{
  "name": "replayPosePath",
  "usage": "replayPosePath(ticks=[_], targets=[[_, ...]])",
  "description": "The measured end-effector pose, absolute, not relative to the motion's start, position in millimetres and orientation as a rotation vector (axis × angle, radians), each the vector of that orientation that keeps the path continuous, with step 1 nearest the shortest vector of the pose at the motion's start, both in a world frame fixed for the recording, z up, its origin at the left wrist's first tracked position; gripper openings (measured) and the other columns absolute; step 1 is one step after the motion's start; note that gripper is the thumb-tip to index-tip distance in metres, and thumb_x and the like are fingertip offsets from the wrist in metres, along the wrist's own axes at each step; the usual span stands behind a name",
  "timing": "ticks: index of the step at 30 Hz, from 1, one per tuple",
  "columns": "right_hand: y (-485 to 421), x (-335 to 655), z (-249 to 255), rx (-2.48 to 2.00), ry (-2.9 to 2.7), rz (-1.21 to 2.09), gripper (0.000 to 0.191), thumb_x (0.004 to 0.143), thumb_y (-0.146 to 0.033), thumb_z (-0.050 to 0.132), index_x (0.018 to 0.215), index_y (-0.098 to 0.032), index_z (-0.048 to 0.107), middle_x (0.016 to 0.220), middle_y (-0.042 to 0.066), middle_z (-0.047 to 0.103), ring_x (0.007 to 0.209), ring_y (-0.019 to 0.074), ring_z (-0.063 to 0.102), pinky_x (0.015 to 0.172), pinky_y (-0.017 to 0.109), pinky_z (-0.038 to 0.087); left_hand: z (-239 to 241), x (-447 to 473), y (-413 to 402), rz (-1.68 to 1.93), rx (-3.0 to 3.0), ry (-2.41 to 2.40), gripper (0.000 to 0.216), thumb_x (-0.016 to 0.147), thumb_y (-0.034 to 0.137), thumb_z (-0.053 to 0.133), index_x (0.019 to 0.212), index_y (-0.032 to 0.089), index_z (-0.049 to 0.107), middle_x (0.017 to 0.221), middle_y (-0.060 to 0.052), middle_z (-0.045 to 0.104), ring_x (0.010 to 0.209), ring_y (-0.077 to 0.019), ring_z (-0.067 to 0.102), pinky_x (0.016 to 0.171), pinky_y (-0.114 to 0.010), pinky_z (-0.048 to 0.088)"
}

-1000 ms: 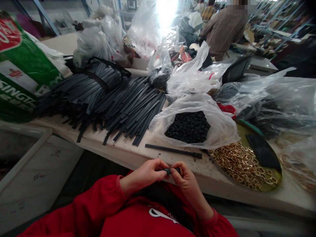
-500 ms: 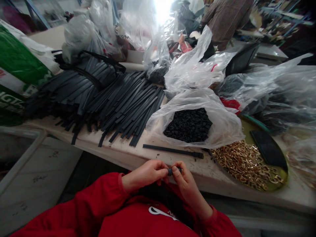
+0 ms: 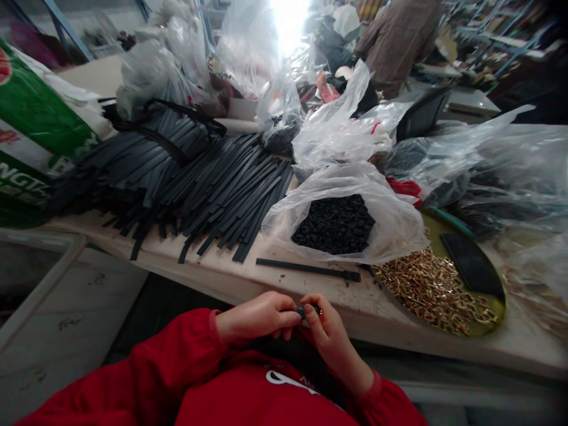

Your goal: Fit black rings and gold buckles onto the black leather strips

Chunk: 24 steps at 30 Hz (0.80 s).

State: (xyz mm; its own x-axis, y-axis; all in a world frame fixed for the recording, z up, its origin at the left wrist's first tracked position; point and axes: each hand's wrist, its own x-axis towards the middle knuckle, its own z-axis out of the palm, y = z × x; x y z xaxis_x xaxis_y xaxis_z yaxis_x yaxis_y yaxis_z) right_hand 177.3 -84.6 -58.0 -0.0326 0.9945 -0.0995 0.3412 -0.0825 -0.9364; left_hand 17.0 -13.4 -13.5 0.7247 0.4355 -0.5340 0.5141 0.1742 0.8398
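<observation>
Close to my body, in front of the table edge, my left hand (image 3: 264,316) and my right hand (image 3: 328,328) meet. A short dark strap piece (image 3: 301,310) shows between their fingertips, pinched from both sides; most of it is hidden by the fingers. A small shiny bit glints by my right fingertips, too small to make out. Just beyond, a single black strap (image 3: 297,267) lies on the table, with a thicker band near its right end. Behind it an open plastic bag (image 3: 394,234) holds many small black loops (image 3: 335,225).
Many black straps (image 3: 231,195) lie piled at the left, beside a green and white sack (image 3: 39,124). A round tray (image 3: 496,296) at the right holds gold buckles (image 3: 435,290) and a black slab (image 3: 473,263). Plastic bags (image 3: 346,130) crowd the back; a person (image 3: 397,44) stands beyond.
The view has shifted slightly. My hands stay together, with the fingers moving a little on the dark strap piece, which shows a bit less between them.
</observation>
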Motion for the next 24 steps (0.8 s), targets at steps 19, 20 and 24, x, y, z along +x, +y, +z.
replayPosePath(ticks=[19, 20, 24], targets=[[-41, 256, -73, -2.076, -1.507, 0.124, 0.045, 0.084, -0.054, 0.029, 0.084, -0.016, 0.054, 0.075, 0.01, 0.06, 0.07, 0.0249, 0.055, 0.063, 0.035, 0.041, -20, 16, 25, 0.228, 2.496, 1.384, 0.016, 0.085, 0.026, 0.047, 0.09, 0.019, 0.06, 0.088, -0.005, 0.064, 0.085, -0.0189, 0.058, 0.073, -0.027, 0.042], [-35, 262, -79, -2.083, -1.574, 0.03, 0.049, 0.084, -0.054, 0.025, 0.083, -0.015, 0.055, 0.078, 0.012, 0.061, 0.073, 0.0262, 0.056, 0.066, 0.037, 0.041, -20, 10, 32, 0.241, 2.509, 1.439, 0.017, 0.086, 0.023, 0.044, 0.088, 0.018, 0.06, 0.089, -0.006, 0.063, 0.087, -0.019, 0.057, 0.076, -0.028, 0.042], [-26, 271, -99, -2.038, -1.652, -0.186, 0.057, 0.086, -0.055, 0.019, 0.087, -0.012, 0.057, 0.083, 0.015, 0.062, 0.079, 0.0272, 0.056, 0.073, 0.039, 0.043, -21, -17, 65, 0.241, 2.493, 1.695, 0.023, 0.089, 0.023, 0.036, 0.088, 0.016, 0.058, 0.089, -0.009, 0.059, 0.087, -0.021, 0.057, 0.077, -0.033, 0.043]])
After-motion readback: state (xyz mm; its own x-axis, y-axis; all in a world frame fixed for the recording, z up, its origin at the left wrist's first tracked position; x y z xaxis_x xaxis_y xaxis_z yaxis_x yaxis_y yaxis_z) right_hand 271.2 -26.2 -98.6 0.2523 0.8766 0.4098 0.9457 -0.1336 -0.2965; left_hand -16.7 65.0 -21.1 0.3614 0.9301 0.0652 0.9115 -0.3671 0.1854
